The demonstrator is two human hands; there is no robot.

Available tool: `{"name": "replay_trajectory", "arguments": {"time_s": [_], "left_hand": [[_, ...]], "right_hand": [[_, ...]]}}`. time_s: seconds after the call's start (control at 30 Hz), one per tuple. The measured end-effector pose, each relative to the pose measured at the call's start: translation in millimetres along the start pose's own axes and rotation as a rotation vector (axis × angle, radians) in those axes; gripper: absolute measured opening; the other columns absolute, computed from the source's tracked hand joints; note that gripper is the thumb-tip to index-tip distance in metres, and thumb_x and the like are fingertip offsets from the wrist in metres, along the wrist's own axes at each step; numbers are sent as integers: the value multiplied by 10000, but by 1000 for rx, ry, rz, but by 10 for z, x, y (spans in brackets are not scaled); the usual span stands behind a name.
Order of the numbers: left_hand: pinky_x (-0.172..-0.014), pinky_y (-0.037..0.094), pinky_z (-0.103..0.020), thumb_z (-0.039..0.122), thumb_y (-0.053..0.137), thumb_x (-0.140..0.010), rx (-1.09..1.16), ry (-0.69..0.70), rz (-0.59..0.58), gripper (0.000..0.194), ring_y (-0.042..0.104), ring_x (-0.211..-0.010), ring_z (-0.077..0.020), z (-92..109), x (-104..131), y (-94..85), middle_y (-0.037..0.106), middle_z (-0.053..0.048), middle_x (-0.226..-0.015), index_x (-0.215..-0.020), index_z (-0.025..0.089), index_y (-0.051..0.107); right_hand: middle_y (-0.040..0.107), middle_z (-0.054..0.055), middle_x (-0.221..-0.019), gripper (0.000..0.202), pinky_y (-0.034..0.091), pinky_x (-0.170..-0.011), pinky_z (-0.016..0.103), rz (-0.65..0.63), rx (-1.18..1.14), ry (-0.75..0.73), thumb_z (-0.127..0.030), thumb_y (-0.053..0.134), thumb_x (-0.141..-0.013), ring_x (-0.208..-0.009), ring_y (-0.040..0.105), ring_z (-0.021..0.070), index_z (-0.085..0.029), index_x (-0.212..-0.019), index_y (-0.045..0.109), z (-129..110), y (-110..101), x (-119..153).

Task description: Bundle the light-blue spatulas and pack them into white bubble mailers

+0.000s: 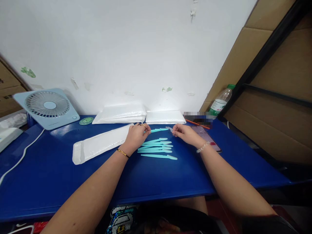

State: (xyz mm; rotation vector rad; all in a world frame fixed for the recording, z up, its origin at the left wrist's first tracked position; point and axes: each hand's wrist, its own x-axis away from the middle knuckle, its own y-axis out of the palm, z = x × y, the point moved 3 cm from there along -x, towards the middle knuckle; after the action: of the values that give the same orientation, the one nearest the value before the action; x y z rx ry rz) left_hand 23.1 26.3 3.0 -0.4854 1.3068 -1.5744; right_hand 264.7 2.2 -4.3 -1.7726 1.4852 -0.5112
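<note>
My left hand [136, 136] is closed on the handle of a light-blue eyebrow razor [159, 130], whose blade end points right. My right hand [183, 133] pinches a small translucent blade cover [169, 128] just off that end; I cannot tell whether the two touch. Below the hands, several more light-blue razors [156, 151] lie side by side on the blue table [156, 182], most with pale covers on their right ends. A white padded envelope [97, 147] lies flat, slanting, beside and partly behind my left hand.
White envelopes are stacked along the wall in a left pile [122, 113] and a right pile [165, 117]. A blue fan [50, 105] stands at the left, its cable running forward. A phone [214, 143] lies by my right wrist, and a bottle [220, 102] stands behind it.
</note>
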Motion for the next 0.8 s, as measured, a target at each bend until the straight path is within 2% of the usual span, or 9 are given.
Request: {"name": "replay_trajectory", "arguments": {"time_s": [0.2, 0.5, 0.63, 0.77, 0.8], "left_hand": [[-737, 365, -319, 318, 487, -856, -1, -1, 4, 160, 585, -877, -209, -22, 5, 17, 670, -22, -852, -862, 218, 613], [-754, 366, -327, 308, 482, -848, 17, 11, -27, 162, 581, -873, -212, 35, -4, 14, 677, -18, -826, -865, 217, 615], [-752, 375, -314, 319, 495, -838, 37, 29, -69, 167, 587, -848, -202, 83, 16, 17, 678, -12, -788, -853, 213, 623], [-724, 392, -277, 350, 528, -817, 112, 75, -245, 161, 599, -712, -156, 107, 63, 49, 677, 32, -737, -790, 236, 640], [-727, 397, -275, 375, 529, -817, 121, 81, -263, 177, 601, -710, -154, 102, 67, 55, 680, 36, -747, -788, 245, 645]], "right_hand": [[639, 47, -782, 305, 436, -660, 276, 118, -148, -74, -456, 531, -837, -716, 564, 165, -169, -864, 630, -58, -135, 46], [650, 39, -784, 265, 442, -640, 278, 86, -159, -84, -414, 543, -829, -691, 560, 158, -173, -878, 640, -106, 22, -3], [650, 35, -767, 253, 453, -645, 278, 21, -215, -85, -391, 559, -826, -686, 571, 152, -161, -890, 645, -161, 78, 13], [649, 28, -730, 250, 458, -624, 276, -176, -225, -92, -386, 579, -819, -656, 571, 148, -158, -878, 662, -142, 101, 46], [653, 28, -737, 245, 458, -626, 279, -184, -187, -93, -387, 581, -819, -654, 570, 149, -163, -868, 667, -114, 96, 38]]}}
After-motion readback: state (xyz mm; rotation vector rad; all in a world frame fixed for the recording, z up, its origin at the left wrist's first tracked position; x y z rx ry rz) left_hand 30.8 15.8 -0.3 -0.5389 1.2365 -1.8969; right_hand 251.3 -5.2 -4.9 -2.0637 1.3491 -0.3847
